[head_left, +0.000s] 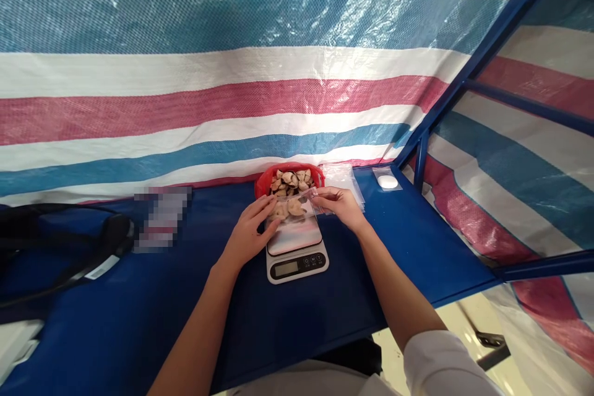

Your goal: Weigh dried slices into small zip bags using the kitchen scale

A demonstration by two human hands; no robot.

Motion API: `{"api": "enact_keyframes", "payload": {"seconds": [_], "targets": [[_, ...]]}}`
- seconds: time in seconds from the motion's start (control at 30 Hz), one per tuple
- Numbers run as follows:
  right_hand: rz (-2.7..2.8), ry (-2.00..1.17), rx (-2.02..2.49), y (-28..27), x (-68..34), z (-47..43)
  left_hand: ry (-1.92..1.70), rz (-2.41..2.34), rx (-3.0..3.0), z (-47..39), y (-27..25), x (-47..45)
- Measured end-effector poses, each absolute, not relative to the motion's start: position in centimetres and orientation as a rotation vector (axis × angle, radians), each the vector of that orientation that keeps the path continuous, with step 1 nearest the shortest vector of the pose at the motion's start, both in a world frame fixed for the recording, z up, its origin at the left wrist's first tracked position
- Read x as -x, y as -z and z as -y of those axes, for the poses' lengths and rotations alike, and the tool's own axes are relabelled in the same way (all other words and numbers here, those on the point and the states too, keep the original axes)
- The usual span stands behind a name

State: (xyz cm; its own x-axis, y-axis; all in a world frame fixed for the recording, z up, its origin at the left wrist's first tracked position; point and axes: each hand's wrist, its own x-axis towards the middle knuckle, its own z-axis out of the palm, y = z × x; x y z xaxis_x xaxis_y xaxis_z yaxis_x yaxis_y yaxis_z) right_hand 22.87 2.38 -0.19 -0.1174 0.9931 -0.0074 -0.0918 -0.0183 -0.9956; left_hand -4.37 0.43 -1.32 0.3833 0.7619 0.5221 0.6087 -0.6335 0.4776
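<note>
Above a white kitchen scale with a small display and buttons, both my hands hold a clear plastic bag. Pale brown dried slices show inside it; they look like dried mushroom pieces. My left hand grips the bag's left side, thumb in front. At the bag's upper right edge, the fingers of my right hand pinch the plastic. Just behind the bag stands a red basket heaped with more dried pieces. I cannot tell whether the bag touches the scale's plate.
A stack of clear bags lies right of the basket. Farther right, a white oval object rests on a small clear bag. Black straps lie at the left on the blue table. Striped sheeting and a blue frame enclose the table.
</note>
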Motion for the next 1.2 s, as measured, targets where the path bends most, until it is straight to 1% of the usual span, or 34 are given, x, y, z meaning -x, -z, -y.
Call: {"api": "enact_keyframes", "payload": {"seconds": [0.23,0.43,0.57,0.67,0.77,0.87,1.03,1.2], "targets": [[1.306,-1.314,1.1,0.0,-23.2,-2.0,-1.025,-1.214,-2.424,-0.7,0.9,4.4],[1.374,-1.212,1.123,-0.3,-24.3,-1.8,-1.082,-1.239,-2.454,-0.6,1.0,5.2],[1.472,-0.917,1.234,0.3,-26.1,-1.4,-1.157,-1.36,-2.432,-0.4,1.4,6.3],[1.732,-0.601,1.375,0.6,-27.2,-0.5,-1.152,-1.49,-2.436,-0.2,2.0,7.6],[2.015,-0.258,1.447,1.1,-27.6,0.6,-1.05,-1.591,-2.478,0.1,2.8,8.9],[2.222,-0.066,1.431,2.0,-27.6,1.2,-0.854,-1.703,-2.515,0.7,3.5,9.6],[2.401,-0.009,1.484,3.9,-27.4,1.2,-0.518,-1.834,-2.551,1.3,4.0,9.5],[2.448,-0.059,1.532,4.7,-27.4,1.0,-0.366,-1.873,-2.533,1.4,3.8,9.2]]}}
